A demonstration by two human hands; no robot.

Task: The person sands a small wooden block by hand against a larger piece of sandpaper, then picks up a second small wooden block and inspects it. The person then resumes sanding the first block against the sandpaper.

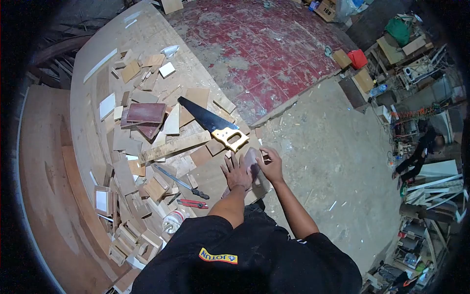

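My left hand (237, 174) lies with its fingers spread on the near right part of the wood-strewn worktable, beside a greyish-purple flat piece (251, 159). My right hand (270, 165) is at that piece's right edge, thumb and fingers bent together on it; the exact contact is partly hidden. Just beyond both hands rests a handsaw (208, 120) with a pale yellow handle. To the left of my left hand are a narrow saw (174, 177) with a dark handle and a red utility knife (192, 204).
Wood offcuts (147, 93) and a long wooden strip (175, 147) cover much of the table (142, 29). A white, roll-like item (173, 221) sits near my body. Red tiled floor (259, 54) lies beyond. At far right, another person (422, 153) is among stacked timber (435, 188).
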